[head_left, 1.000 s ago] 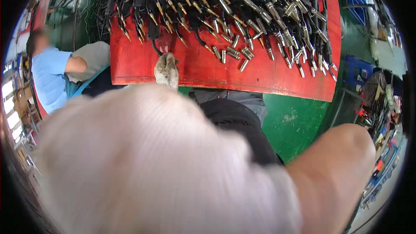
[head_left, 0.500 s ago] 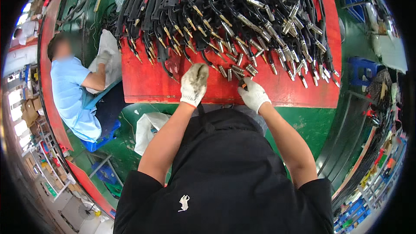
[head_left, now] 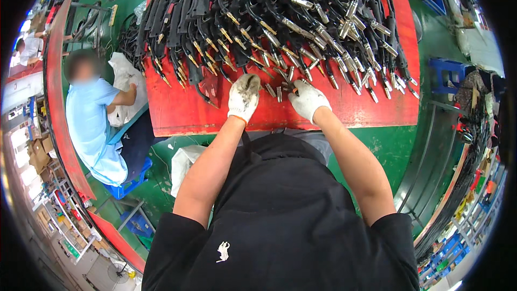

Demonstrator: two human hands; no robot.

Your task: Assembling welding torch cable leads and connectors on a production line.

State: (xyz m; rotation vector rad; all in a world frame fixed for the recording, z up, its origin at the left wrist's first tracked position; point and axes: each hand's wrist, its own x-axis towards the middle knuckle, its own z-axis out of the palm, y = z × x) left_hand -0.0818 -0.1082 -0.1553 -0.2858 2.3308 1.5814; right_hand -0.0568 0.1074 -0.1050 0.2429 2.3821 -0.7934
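Note:
My left hand (head_left: 244, 98), in a white glove soiled grey over the fingers, is closed at the near tips of the welding torches; what it holds, if anything, is hidden. To its right, my right hand (head_left: 309, 101) wears a cleaner white glove. Its fingers are pinched together beside the loose silver nozzles (head_left: 279, 93), and what lies between them is too small to tell. Black-handled welding torches (head_left: 221, 5) lie massed beyond both hands, necks toward me. Bare brass tips (head_left: 226, 35) show on those at the left, while silver nozzles (head_left: 344, 64) cover many at the right.
The red table (head_left: 344, 110) carries the torches, its front edge just before my body. At the left a person in light blue (head_left: 94, 113) sits on a blue stool (head_left: 129, 180), handling a white sack (head_left: 123, 78). A blue crate (head_left: 447, 78) stands at the right.
My right hand has moved a little up and left, nearer my left hand. My left hand stays closed in nearly the same place. The whole view has shifted slightly.

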